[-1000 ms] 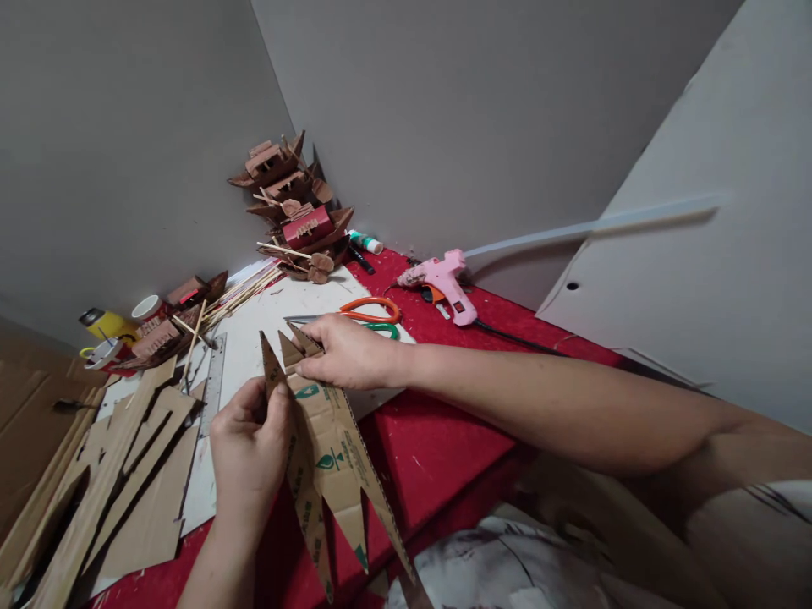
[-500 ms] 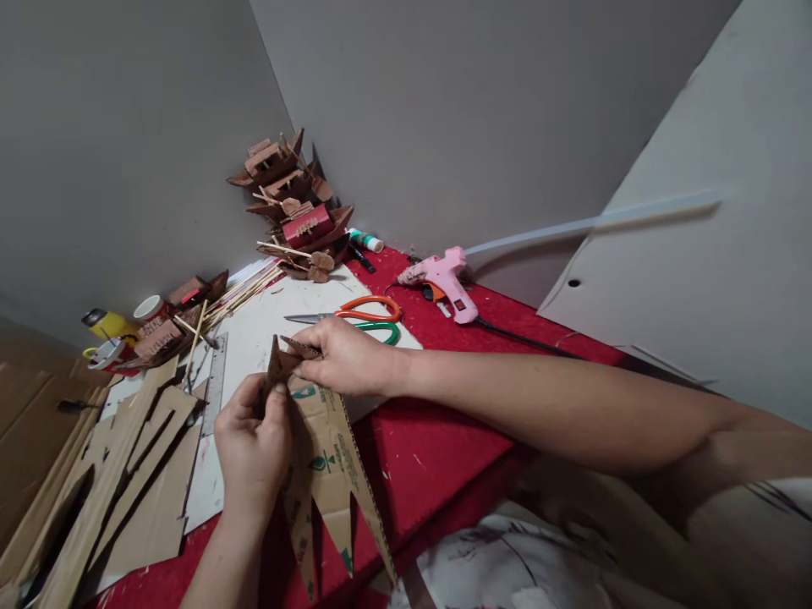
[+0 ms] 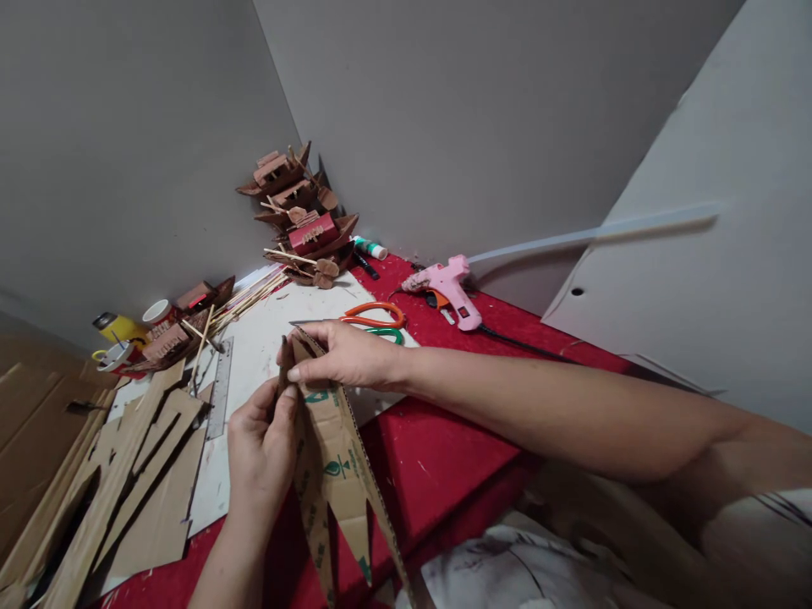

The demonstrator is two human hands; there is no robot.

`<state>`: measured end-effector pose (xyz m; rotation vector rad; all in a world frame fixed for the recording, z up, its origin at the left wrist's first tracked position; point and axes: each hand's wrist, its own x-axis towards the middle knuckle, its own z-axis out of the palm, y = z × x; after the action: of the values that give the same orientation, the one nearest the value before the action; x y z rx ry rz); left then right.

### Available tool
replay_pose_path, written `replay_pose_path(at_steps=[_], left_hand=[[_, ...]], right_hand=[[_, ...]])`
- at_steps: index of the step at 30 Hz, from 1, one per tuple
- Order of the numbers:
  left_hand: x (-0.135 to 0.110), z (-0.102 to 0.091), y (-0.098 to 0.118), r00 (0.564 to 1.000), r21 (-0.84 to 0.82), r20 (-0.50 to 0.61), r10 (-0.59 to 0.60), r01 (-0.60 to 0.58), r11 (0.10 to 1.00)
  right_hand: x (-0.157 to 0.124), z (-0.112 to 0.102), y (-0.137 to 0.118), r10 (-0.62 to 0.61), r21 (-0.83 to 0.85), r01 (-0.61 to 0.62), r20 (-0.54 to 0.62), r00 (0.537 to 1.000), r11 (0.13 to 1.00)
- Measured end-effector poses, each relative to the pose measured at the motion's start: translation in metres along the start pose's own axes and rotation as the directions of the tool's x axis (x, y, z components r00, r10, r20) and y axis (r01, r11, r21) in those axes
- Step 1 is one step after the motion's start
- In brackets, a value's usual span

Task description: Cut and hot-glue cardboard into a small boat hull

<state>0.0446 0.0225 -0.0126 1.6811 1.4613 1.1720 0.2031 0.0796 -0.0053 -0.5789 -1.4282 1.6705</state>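
Between my hands is a folded piece of brown cardboard (image 3: 339, 461) with green print. Its lower end is cut into several long points that hang towards me over the red cloth. My left hand (image 3: 263, 440) is closed on its upper left edge, thumb in front. From the right, my right hand (image 3: 346, 355) pinches the top near the fold, its fingers partly behind the cardboard. Just beyond my right hand lie scissors (image 3: 374, 316) with one orange and one green handle; part of them is hidden by that hand.
A pink glue gun (image 3: 447, 288) with a long glue stick lies at the back right. Several brown model boats (image 3: 310, 233) stand stacked in the corner. Cut cardboard pieces (image 3: 152, 499), a ruler (image 3: 220, 389), thin sticks (image 3: 254, 298) and a yellow bottle (image 3: 120, 328) are at the left.
My right thumb and fingers have shifted left and closed the gap at the cardboard's top, bringing its two upper edges closer together. The view has moved slightly.
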Motion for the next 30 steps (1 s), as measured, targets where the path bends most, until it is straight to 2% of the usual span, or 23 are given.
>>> replay_pose_path(at_steps=[3, 7, 13, 17, 20, 23, 27, 30], left_hand=[[0.0, 0.002, 0.001, 0.997, -0.047, 0.069, -0.037, 0.04, 0.998], [0.0, 0.004, -0.002, 0.999, -0.078, 0.035, -0.037, 0.04, 0.996], [0.004, 0.004, -0.003, 0.986, -0.243, 0.013, -0.166, 0.164, 0.956], [0.007, 0.005, -0.003, 0.96, -0.319, 0.045, -0.276, 0.276, 0.907], [0.007, 0.007, -0.005, 0.973, -0.259, 0.0, -0.231, 0.223, 0.94], [0.006, 0.005, -0.002, 0.984, -0.199, -0.028, -0.178, 0.169, 0.965], [0.009, -0.004, 0.004, 0.96, -0.257, 0.061, -0.275, 0.281, 0.925], [0.012, -0.011, 0.005, 0.945, -0.22, 0.119, -0.306, 0.326, 0.92]], right_hand=[[0.002, -0.001, 0.0, 0.042, 0.047, -0.042, 0.0, 0.999, 0.998], [0.004, -0.001, 0.002, 0.014, 0.044, -0.014, -0.004, 1.0, 0.999], [0.0, 0.001, -0.001, -0.139, -0.223, 0.126, -0.042, 0.989, 0.967], [0.0, 0.001, 0.0, -0.118, -0.276, 0.106, -0.029, 0.993, 0.955], [0.002, -0.001, 0.002, -0.11, -0.294, 0.095, -0.035, 0.993, 0.951], [0.003, -0.001, 0.005, -0.109, -0.239, 0.092, -0.059, 0.992, 0.967], [0.006, -0.004, 0.006, -0.057, -0.049, 0.05, -0.132, 0.99, 0.997], [0.01, -0.006, 0.005, 0.034, 0.061, -0.02, -0.229, 0.973, 0.998]])
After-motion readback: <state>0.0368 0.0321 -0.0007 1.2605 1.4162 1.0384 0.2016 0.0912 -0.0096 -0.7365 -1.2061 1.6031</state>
